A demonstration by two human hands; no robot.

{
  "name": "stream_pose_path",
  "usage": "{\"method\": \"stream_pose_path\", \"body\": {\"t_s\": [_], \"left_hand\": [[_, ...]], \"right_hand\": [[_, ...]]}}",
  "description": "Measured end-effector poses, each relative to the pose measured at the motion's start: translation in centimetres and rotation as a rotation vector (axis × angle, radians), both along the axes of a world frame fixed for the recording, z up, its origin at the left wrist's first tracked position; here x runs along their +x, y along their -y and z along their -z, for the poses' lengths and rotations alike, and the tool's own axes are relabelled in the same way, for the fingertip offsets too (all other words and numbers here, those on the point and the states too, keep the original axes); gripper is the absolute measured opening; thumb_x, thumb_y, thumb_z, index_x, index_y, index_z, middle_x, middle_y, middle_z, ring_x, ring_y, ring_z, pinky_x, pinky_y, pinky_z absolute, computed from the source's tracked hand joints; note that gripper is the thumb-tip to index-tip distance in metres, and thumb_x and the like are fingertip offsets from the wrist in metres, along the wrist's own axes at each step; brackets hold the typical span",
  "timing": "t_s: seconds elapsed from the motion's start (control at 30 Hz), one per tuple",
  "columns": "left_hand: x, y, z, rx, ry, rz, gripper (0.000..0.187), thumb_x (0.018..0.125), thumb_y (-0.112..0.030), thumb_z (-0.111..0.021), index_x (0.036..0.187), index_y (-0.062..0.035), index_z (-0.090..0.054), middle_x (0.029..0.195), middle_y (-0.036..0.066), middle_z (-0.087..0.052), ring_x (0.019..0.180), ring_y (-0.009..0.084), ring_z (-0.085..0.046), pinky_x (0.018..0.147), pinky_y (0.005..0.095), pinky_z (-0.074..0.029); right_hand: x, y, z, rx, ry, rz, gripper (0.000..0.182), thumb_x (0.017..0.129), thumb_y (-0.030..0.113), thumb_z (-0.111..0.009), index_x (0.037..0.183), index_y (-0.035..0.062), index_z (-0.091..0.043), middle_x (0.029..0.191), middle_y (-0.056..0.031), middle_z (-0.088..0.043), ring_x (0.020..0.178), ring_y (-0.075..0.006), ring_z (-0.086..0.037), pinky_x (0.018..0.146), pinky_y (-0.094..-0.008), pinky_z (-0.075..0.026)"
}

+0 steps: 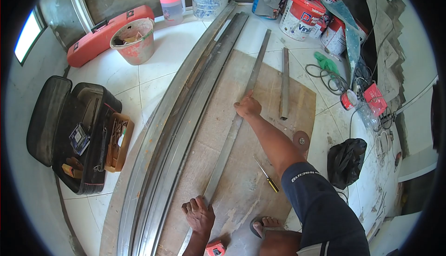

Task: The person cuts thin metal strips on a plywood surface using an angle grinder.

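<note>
A long, thin metal bar [222,160] lies slantwise over a brown board [241,163] on the floor. My left hand [200,215] is closed round its near part, and my right hand [248,106] grips it farther up, a finger stretched along it. Beside my left wrist sits a red tape measure [215,248]. A screwdriver [267,177] with a yellow and black handle rests on the board below my right forearm. To the right of my right hand are a short metal tube [285,81] and a round grinding disc [301,140].
Several long metal profiles [186,112] run along the left of the bar. Farther left are an open black case [86,139], a wooden box of bits [119,142] and a bucket [134,44]. Paint pails [302,16], cables [330,81] and a black bag [346,163] stand right.
</note>
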State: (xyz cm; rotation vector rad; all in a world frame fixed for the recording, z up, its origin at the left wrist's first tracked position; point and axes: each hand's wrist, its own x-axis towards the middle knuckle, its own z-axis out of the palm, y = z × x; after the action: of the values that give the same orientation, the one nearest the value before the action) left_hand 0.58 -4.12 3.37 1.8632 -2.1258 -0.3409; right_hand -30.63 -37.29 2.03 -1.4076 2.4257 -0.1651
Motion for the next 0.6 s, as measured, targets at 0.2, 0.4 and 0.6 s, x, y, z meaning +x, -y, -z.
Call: {"method": "stream_pose_path", "body": {"t_s": [0.2, 0.4, 0.6], "left_hand": [[0.0, 0.0, 0.1, -0.002, 0.013, 0.006, 0.051, 0.069, -0.019, -0.084, 0.111, -0.0074, -0.057, 0.095, 0.014, -0.064, 0.092, 0.0336, -0.063, 0.092, 0.0490, -0.043], [-0.2, -0.1, 0.4, 0.057, 0.080, -0.004, 0.068, 0.068, -0.025, -0.086, 0.125, -0.0048, -0.054, 0.103, 0.016, -0.065, 0.098, 0.0351, -0.063, 0.095, 0.0495, -0.042], [0.8, -1.7, -3.3, 0.025, 0.010, 0.053, 0.095, 0.070, -0.039, -0.085, 0.144, 0.0024, -0.043, 0.122, 0.024, -0.058, 0.113, 0.0428, -0.055, 0.104, 0.0536, -0.038]], "right_hand": [[1.9, -6.9, -1.4, -0.213, 0.045, -0.026, 0.105, 0.093, 0.055, -0.065, 0.161, 0.0012, -0.006, 0.123, -0.0253, -0.059, 0.101, -0.0386, -0.067, 0.085, -0.0451, -0.056], [3.0, -26.9, -5.8, -0.359, 0.427, -0.517, 0.091, 0.091, 0.047, -0.069, 0.158, 0.0026, -0.027, 0.112, -0.0223, -0.059, 0.095, -0.0385, -0.063, 0.080, -0.0488, -0.052], [-4.9, -37.9, -5.0, -0.565, 0.279, -0.379, 0.079, 0.086, 0.040, -0.074, 0.148, 0.0026, -0.042, 0.113, -0.0211, -0.059, 0.097, -0.0392, -0.061, 0.084, -0.0492, -0.050]]}}
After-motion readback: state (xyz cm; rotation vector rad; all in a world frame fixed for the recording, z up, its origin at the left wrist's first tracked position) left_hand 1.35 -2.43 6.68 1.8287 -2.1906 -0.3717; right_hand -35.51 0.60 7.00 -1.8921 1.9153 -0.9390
